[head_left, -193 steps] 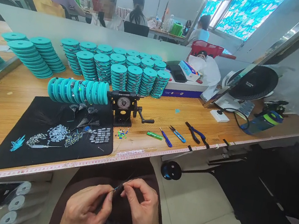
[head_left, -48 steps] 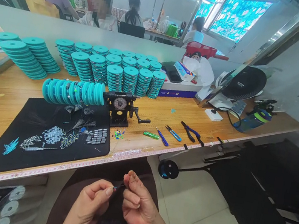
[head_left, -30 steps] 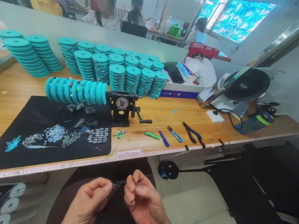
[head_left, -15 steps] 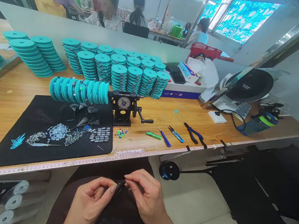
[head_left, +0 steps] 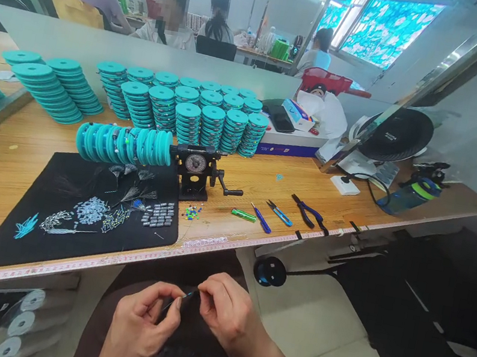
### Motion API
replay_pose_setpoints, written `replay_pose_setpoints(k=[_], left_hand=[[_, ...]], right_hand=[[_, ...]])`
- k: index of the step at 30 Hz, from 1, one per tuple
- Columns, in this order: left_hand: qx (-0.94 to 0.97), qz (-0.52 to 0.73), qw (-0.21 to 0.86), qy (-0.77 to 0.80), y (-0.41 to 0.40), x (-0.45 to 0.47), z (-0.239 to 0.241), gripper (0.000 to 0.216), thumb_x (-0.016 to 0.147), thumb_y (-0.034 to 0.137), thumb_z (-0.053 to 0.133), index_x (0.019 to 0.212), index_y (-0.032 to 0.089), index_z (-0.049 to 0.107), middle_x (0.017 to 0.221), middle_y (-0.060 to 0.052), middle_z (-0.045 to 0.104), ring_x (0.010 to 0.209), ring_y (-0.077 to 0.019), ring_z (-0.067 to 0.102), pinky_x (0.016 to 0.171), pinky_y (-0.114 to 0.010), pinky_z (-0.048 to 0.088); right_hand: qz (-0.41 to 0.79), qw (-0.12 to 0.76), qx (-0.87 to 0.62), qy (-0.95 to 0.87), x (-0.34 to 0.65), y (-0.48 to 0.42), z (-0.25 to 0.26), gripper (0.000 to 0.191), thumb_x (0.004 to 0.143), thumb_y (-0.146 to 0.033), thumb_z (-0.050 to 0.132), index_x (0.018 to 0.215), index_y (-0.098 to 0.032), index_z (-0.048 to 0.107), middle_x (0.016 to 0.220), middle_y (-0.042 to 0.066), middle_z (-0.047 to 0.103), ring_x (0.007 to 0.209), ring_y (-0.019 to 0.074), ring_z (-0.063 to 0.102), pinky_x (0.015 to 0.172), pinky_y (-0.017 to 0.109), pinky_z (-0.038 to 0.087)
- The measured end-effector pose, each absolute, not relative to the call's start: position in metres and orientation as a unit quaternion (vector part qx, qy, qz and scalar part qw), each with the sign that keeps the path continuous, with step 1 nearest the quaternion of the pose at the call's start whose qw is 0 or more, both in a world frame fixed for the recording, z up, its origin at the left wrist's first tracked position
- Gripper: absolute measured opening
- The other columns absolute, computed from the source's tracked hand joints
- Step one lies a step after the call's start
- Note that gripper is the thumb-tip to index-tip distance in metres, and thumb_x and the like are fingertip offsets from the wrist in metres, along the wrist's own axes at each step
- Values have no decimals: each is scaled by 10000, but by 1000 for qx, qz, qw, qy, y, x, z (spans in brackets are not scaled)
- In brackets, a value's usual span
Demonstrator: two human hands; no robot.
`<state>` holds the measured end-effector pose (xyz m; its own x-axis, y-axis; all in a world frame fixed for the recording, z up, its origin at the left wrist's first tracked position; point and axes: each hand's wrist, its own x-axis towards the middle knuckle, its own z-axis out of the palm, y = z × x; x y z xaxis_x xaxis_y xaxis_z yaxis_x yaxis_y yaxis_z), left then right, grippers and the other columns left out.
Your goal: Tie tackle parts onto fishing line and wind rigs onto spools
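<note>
Above my lap, my left hand (head_left: 145, 321) pinches a small thin piece with a light-blue part (head_left: 188, 295) between thumb and forefinger. My right hand (head_left: 227, 317) is closed in a pinch just to the right, at the far end of the same piece; its fingertips partly hide what they hold. The piece is too small to name. Beyond my hands, a black mat (head_left: 117, 246) on the bench bears blue sleeves (head_left: 26, 225), a heap of pale beads (head_left: 91, 210), small metal parts (head_left: 56, 221) and grey cylinders (head_left: 159, 214).
A hand-cranked winder (head_left: 196, 171) carries a row of teal foam spools (head_left: 125, 144). More stacked spools (head_left: 186, 121) stand behind it. Rightward lie a green tube (head_left: 244, 215), a blue-handled tool (head_left: 261, 219), snips (head_left: 279, 213) and pliers (head_left: 306, 211). A measuring tape (head_left: 115, 258) lines the front edge.
My right fingers have curled in more tightly and shifted slightly. The small piece between my hands now shows its light-blue part. The whole view has drifted a little.
</note>
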<state>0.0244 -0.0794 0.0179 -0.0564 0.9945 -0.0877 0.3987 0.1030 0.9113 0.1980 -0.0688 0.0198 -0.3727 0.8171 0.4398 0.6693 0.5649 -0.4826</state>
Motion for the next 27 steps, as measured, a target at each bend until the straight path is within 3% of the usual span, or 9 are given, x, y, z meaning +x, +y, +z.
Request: replay_pose_setpoints(k=[4,9,12,14,16,18,22,24,27], left_hand=[[538,376,397,641,-80,25,19,205,743,355,618,679,177,699,521,85,163,479,-98,163,451,-241,168],[490,346,518,610,-76,18,5,323,791,460,616,745,150,694,511,96,175,479,-91,162,441,-214,158],[508,311,573,562,-67,1,10,354,834,497,587,864,165,706,501,67,381,470,-112,349,451,-199,300],[568,287,543,548,-60,-16,20,321,844,453,603,1021,204,703,757,-31,655,708,-195,592,658,-245,472],[637,269,468,550,-54,-30,32,302,847,400,615,1103,256,684,1071,-76,693,1007,-263,616,895,-308,463],[685,250,411,547,-48,-37,42,272,857,377,606,1102,283,676,1153,-66,679,1078,-267,601,942,-309,441],[701,204,459,506,-44,-18,47,231,900,410,548,1032,261,667,943,-35,704,802,-192,638,676,-230,469],[670,194,528,485,-44,-3,44,269,930,436,491,899,219,647,741,-6,641,624,-141,564,548,-210,402],[572,228,631,472,-47,13,34,338,922,480,492,786,181,572,599,41,515,515,-91,433,489,-191,323]], right_hand=[[96,404,-483,-771,188,-71,14,133,877,-51,505,885,-180,533,740,31,600,670,152,597,610,258,501],[194,439,-540,-692,181,-69,11,111,888,-96,500,884,-191,558,767,28,598,676,145,586,594,246,478],[255,395,-516,-716,189,-63,16,117,907,-120,487,902,-193,578,798,33,598,690,145,578,617,253,474],[259,371,-496,-741,196,-59,22,135,904,-115,476,906,-191,587,795,33,587,698,148,572,634,259,469],[259,352,-487,-756,201,-57,28,148,892,-102,475,906,-187,594,784,32,579,699,150,569,627,258,459],[264,337,-482,-765,201,-56,33,151,879,-93,479,899,-182,599,780,33,582,693,150,566,613,255,447],[268,328,-475,-771,196,-58,41,159,869,-83,483,887,-182,605,790,37,604,698,152,567,607,255,434],[270,335,-472,-770,196,-58,42,154,873,-90,489,883,-187,608,789,34,605,699,151,567,608,253,436],[251,383,-491,-741,208,-52,38,133,897,-132,500,875,-192,616,778,29,599,692,148,560,626,256,447]])
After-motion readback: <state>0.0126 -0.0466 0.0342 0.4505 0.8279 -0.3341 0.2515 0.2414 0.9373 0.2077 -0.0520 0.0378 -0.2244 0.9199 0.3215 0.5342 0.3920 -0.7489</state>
